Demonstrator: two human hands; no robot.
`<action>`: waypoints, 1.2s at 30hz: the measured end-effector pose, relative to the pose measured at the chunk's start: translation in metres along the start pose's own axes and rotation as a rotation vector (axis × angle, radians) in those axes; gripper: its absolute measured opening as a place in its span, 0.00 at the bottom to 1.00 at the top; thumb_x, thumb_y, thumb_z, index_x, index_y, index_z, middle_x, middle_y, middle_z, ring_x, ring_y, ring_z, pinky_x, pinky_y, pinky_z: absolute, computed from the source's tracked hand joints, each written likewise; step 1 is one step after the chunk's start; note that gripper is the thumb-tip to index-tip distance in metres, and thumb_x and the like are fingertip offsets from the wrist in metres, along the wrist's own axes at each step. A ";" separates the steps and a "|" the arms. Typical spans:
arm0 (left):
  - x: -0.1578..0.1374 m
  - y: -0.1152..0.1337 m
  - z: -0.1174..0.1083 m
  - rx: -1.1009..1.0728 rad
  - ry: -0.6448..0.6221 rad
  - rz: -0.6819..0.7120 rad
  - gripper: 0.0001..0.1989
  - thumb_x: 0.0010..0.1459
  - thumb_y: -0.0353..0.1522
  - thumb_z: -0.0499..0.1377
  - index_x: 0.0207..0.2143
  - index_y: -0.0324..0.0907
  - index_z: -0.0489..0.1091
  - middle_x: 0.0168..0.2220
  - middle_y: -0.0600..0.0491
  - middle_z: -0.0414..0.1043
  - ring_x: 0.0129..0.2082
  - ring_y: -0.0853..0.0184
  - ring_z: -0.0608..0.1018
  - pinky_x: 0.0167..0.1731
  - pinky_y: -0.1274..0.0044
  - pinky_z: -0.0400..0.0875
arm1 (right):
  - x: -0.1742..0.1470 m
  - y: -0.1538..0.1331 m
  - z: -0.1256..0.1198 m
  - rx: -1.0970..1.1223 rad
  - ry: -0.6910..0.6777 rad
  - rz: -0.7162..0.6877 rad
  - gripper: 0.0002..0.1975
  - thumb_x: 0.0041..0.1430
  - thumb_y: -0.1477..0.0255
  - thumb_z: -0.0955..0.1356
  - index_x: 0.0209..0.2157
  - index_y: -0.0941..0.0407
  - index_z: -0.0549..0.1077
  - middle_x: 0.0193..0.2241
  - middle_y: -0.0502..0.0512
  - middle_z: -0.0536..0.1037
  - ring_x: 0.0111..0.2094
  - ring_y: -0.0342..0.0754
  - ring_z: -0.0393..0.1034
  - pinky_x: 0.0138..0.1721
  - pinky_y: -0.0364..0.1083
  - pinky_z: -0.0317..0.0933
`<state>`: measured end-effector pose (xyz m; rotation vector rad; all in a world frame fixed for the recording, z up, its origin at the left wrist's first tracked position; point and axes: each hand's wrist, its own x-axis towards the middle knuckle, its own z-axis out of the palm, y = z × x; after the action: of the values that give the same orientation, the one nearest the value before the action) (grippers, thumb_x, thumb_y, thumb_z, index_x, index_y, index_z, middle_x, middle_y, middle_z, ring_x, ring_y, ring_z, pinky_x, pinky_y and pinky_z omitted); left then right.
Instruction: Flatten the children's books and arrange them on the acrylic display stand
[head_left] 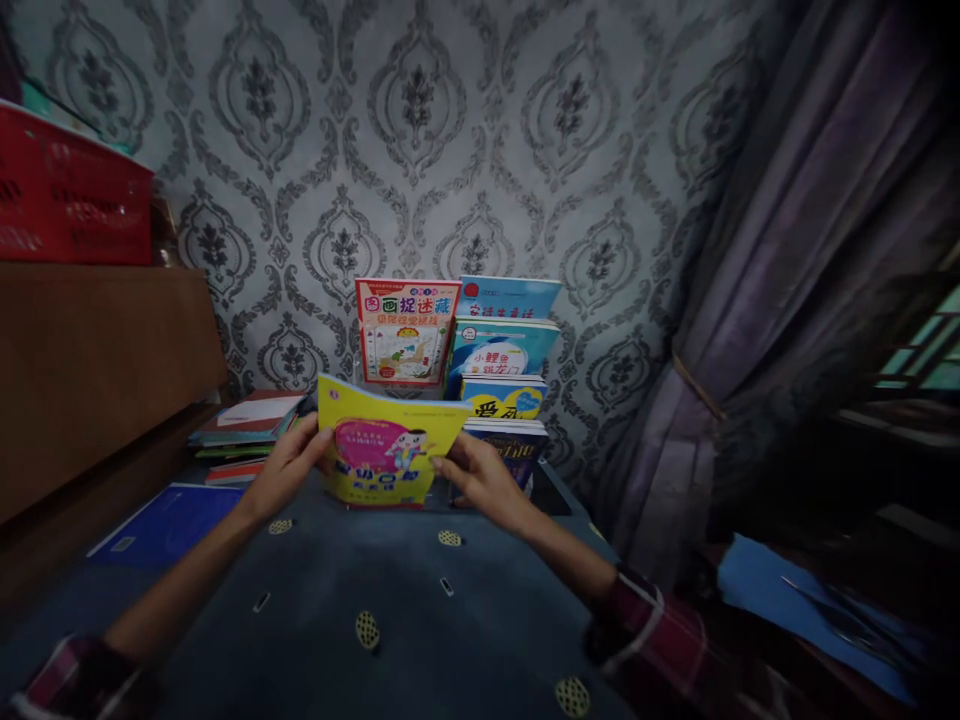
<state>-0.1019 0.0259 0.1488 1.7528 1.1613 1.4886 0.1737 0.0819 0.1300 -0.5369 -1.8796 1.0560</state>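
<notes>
"What stands at the far left?"

"A red basket [75, 200] on a brown cabinet [105, 370]. Beside the cabinet, a blue booklet [172, 525] lies flat on the dark tabletop [315, 610], with a pile of books [251, 425] just behind it."

"And the left hand [296, 455]?"

"It grasps the left edge of a yellow book [394, 450], thumb on the cover, the other fingers mostly hidden behind."

"Where exactly is that book?"

"Between the two hands, upright and slightly bowed, in front of a red-bordered book [409, 335] that stands near the wall. I can't tell whether its lower edge touches the table."

"The right hand [480, 475]?"

"Grasping the yellow book's right edge, thumb in front. It overlaps a dark book [514, 445] in view; whether they touch, I can't tell."

"What's behind the dark one?"

"A yellow-and-blue book [517, 395], then a teal one, then a light-blue one at the back, each rising above the one before it."

"Farther right?"

"A tied purple-grey curtain [690, 440], and lastly a blue sheet [772, 590] with a dark object lying on it, too dim to identify."
</notes>
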 end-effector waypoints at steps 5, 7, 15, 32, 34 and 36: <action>0.060 0.028 -0.018 0.133 0.070 0.284 0.24 0.60 0.52 0.59 0.44 0.41 0.72 0.36 0.52 0.74 0.32 0.65 0.74 0.32 0.75 0.73 | 0.071 -0.034 -0.036 -0.064 -0.016 -0.137 0.15 0.55 0.63 0.74 0.44 0.53 0.76 0.44 0.56 0.83 0.47 0.56 0.79 0.54 0.61 0.72; 0.084 0.040 -0.025 0.190 0.104 0.375 0.22 0.62 0.49 0.59 0.45 0.41 0.73 0.36 0.52 0.73 0.31 0.66 0.73 0.30 0.75 0.72 | 0.099 -0.051 -0.050 -0.116 0.012 -0.200 0.12 0.54 0.67 0.74 0.41 0.53 0.75 0.42 0.55 0.83 0.45 0.56 0.79 0.53 0.61 0.73; 0.156 0.061 -0.039 0.035 0.100 0.449 0.24 0.62 0.48 0.60 0.53 0.45 0.71 0.44 0.47 0.75 0.37 0.64 0.77 0.26 0.79 0.71 | 0.163 -0.089 -0.078 -0.281 0.069 -0.272 0.12 0.56 0.74 0.71 0.44 0.54 0.75 0.40 0.54 0.83 0.46 0.55 0.78 0.48 0.57 0.76; 0.199 0.031 -0.016 -0.339 0.039 0.388 0.25 0.58 0.50 0.65 0.53 0.52 0.68 0.55 0.50 0.72 0.44 0.61 0.79 0.32 0.75 0.79 | 0.188 -0.087 -0.095 -0.382 0.089 -0.292 0.16 0.55 0.81 0.70 0.44 0.55 0.76 0.42 0.53 0.83 0.48 0.55 0.78 0.52 0.59 0.74; 0.200 0.029 -0.012 -0.362 0.040 0.387 0.26 0.56 0.51 0.66 0.53 0.53 0.69 0.55 0.50 0.72 0.44 0.60 0.79 0.28 0.76 0.78 | 0.188 -0.086 -0.097 -0.382 0.089 -0.291 0.15 0.54 0.81 0.70 0.44 0.54 0.76 0.42 0.53 0.84 0.48 0.55 0.78 0.52 0.58 0.75; 0.201 0.027 -0.009 -0.363 0.049 0.381 0.26 0.55 0.51 0.66 0.52 0.52 0.69 0.55 0.49 0.72 0.46 0.58 0.79 0.28 0.76 0.79 | 0.189 -0.085 -0.101 -0.378 0.089 -0.294 0.15 0.54 0.81 0.70 0.43 0.54 0.76 0.42 0.53 0.84 0.47 0.55 0.79 0.52 0.58 0.75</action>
<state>-0.1013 0.1879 0.2712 1.7474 0.5436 1.8353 0.1675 0.2146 0.3177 -0.4913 -2.0138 0.4800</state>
